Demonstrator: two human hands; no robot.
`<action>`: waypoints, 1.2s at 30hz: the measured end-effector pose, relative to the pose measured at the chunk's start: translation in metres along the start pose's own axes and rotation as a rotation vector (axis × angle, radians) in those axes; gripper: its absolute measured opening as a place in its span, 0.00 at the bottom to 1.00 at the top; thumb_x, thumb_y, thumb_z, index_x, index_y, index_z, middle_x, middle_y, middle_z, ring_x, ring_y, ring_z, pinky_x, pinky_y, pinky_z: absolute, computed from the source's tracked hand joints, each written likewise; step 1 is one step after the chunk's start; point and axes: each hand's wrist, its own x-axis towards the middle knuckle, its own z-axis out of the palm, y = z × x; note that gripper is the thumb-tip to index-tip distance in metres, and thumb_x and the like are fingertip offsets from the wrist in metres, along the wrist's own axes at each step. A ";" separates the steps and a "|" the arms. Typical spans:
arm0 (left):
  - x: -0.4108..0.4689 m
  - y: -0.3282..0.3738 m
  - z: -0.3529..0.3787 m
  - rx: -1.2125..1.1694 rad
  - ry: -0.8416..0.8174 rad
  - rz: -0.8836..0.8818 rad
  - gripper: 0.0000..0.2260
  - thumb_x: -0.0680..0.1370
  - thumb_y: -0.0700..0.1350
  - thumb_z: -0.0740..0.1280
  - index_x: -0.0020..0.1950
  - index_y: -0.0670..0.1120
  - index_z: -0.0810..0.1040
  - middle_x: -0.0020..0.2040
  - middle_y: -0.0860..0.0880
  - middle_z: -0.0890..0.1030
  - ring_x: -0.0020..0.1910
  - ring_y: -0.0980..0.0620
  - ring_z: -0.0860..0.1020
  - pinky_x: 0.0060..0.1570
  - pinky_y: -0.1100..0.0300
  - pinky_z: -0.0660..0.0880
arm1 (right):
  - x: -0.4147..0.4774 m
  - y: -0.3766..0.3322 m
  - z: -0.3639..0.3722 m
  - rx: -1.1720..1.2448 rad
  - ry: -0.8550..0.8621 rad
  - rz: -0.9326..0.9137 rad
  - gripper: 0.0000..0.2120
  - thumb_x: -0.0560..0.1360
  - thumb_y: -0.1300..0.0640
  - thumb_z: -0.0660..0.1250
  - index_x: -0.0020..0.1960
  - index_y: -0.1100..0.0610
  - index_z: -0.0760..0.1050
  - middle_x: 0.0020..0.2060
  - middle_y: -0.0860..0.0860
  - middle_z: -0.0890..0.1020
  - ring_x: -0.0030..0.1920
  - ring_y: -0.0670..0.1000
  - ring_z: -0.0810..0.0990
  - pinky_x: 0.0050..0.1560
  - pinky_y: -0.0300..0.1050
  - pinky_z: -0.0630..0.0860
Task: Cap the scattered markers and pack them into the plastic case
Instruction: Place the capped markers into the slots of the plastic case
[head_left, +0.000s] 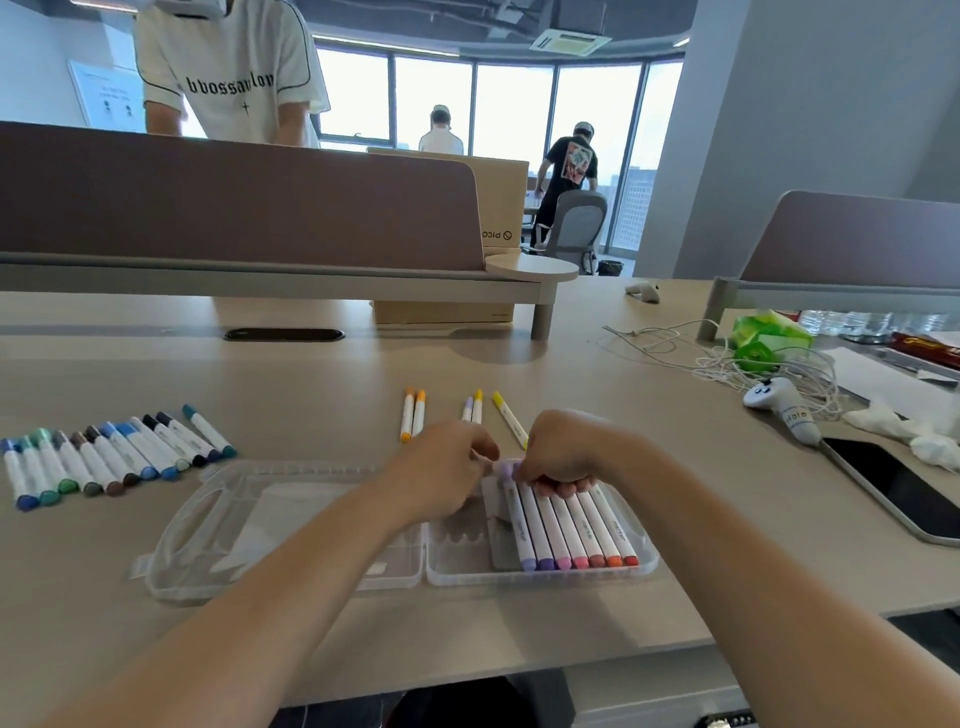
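A clear plastic case (291, 587) lies open on the desk, lid flap to the left. Its right half holds a row of several capped markers (571, 525) with purple, pink and red ends. My left hand (447, 467) and my right hand (561, 452) meet over the far end of that row, fingers curled, pinching a pale purple marker (506, 470) at its cap. Several blue, green and brown markers (114, 457) lie in a fan at the left. Orange and yellow markers (413, 415) and another yellow marker (509, 418) lie just beyond my hands.
A white controller (784, 408) and tangled white cables (727, 364) sit at the right, with a dark tablet (904, 493) near the desk's right edge. A brown partition (234, 208) and cardboard box (447, 312) stand behind. People stand in the background.
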 end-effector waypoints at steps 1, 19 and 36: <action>0.003 -0.005 -0.004 0.002 0.067 -0.023 0.09 0.80 0.42 0.63 0.57 0.49 0.81 0.55 0.50 0.82 0.48 0.54 0.78 0.46 0.63 0.74 | 0.007 -0.004 0.000 0.017 0.066 -0.001 0.16 0.78 0.55 0.66 0.33 0.60 0.75 0.27 0.53 0.75 0.23 0.49 0.70 0.25 0.37 0.68; 0.040 -0.054 -0.053 -0.233 0.192 -0.139 0.10 0.78 0.38 0.62 0.48 0.50 0.81 0.44 0.52 0.82 0.41 0.55 0.77 0.37 0.64 0.69 | 0.094 -0.092 -0.013 -0.455 0.152 0.056 0.15 0.81 0.52 0.62 0.61 0.60 0.78 0.50 0.53 0.79 0.48 0.51 0.78 0.56 0.44 0.76; 0.006 -0.027 -0.026 -0.140 0.097 -0.118 0.09 0.79 0.41 0.63 0.55 0.49 0.81 0.53 0.49 0.82 0.51 0.49 0.80 0.56 0.53 0.77 | 0.024 -0.049 -0.005 0.025 0.090 -0.002 0.16 0.74 0.59 0.62 0.28 0.59 0.73 0.22 0.53 0.74 0.22 0.51 0.69 0.26 0.38 0.66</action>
